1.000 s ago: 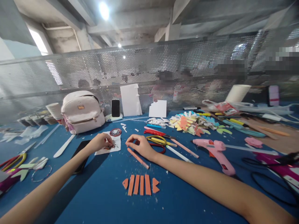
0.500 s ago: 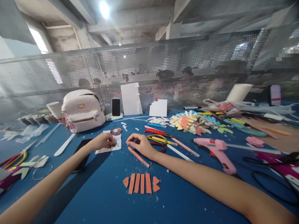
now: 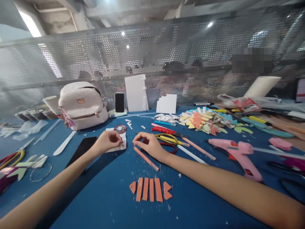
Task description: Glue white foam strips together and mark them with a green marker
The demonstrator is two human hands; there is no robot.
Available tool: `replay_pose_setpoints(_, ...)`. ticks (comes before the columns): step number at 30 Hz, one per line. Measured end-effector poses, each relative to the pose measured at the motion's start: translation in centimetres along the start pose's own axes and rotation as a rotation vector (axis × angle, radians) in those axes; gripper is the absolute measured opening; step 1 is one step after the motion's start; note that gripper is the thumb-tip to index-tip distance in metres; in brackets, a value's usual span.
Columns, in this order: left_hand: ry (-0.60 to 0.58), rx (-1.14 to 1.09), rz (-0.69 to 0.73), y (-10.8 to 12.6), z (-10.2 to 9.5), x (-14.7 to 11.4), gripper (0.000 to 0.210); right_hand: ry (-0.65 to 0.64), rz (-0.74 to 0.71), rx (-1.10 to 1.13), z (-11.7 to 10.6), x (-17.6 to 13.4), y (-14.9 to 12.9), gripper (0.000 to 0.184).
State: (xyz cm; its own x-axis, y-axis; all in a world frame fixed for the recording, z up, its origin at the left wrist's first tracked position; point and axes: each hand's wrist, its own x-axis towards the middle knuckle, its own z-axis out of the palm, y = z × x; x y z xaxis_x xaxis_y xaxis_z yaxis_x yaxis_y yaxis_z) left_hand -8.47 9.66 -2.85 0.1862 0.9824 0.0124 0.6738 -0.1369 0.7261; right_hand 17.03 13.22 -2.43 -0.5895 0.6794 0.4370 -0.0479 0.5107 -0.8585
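Observation:
My left hand [image 3: 107, 142] is curled in a pinch over a white paper sheet [image 3: 123, 137]; anything between its fingertips is too small to make out. Across a small gap, my right hand [image 3: 150, 145] is also pinched, its fingertips near the end of an orange pen [image 3: 146, 159]. I cannot make out what those fingers hold. A round red-rimmed piece [image 3: 120, 128] lies on the paper's far edge. Closer to me, orange strips [image 3: 149, 190] lie side by side between a pointed piece [image 3: 132, 187] and a notched tail-like piece [image 3: 167, 190], forming a fish shape.
Scissors [image 3: 166, 139] and a red-handled cutter [image 3: 163, 128] lie beyond my right hand. A pink glue gun [image 3: 240, 152] rests to the right, with a heap of coloured scraps [image 3: 202, 119] behind. A dark phone [image 3: 82, 151] lies by my left wrist; a backpack [image 3: 82, 106] stands farther back.
My left hand has lifted slightly off the paper, where dark bits showed beneath its fingers before. My right hand keeps its pinch. The whole view has shifted a little.

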Motion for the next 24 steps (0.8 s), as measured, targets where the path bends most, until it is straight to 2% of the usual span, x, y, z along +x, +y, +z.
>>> replay_pose_setpoints(5, 0.084, -0.126, 0.052, 1.1, 3.3, -0.3, 0.024, 0.0, 0.037, -0.002, 0.0, 0.1, 0.3, 0.015)
replay_pose_setpoints(9, 0.146, -0.206, 0.099, 3.0, 5.0, -2.2, 0.02, -0.011, 0.061, -0.012, -0.1, 0.2, 0.3, 0.011)
replay_pose_setpoints(13, 0.221, -0.245, 0.126, 4.6, 5.3, -3.9, 0.011, -0.053, 0.075, -0.008, -0.1, 0.2, -0.1, 0.012)
replay_pose_setpoints(18, 0.282, -0.27, 0.121, 4.8, 5.2, -4.2, 0.004, -0.122, 0.111, 0.007, -0.3, -0.3, -0.6, 0.013)
replay_pose_setpoints(21, 0.322, -0.306, 0.123, 4.5, 5.3, -4.0, 0.018, -0.231, 0.098, -0.02, -0.4, -0.6, -0.9, 0.013)
replay_pose_setpoints(24, 0.334, -0.33, 0.134, 4.4, 5.4, -4.0, 0.025, -0.305, 0.0, -0.105, -0.4, -0.7, -0.9, 0.018)
